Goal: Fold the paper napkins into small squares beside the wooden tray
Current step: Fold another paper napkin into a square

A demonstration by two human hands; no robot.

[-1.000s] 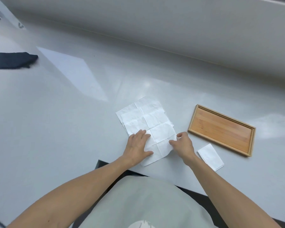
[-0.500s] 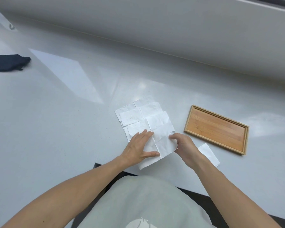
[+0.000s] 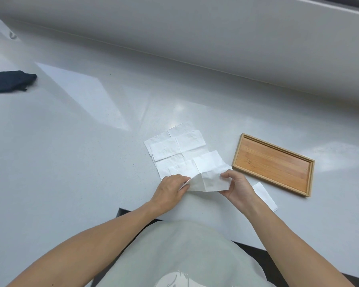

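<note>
A white paper napkin lies creased on the grey counter, its near edge lifted and curled over. My left hand pinches the near left corner; my right hand pinches the near right corner. More unfolded napkins lie flat beneath it, farther from me. The empty wooden tray sits to the right. A small folded napkin square lies just in front of the tray, partly hidden by my right wrist.
A dark blue cloth lies at the far left of the counter. A grey wall panel runs along the back. The counter's near edge is dark, close to my body.
Both hands went from pressing the top napkin flat to gripping its near corners and lifting that edge up off the counter, folding it away from me.
</note>
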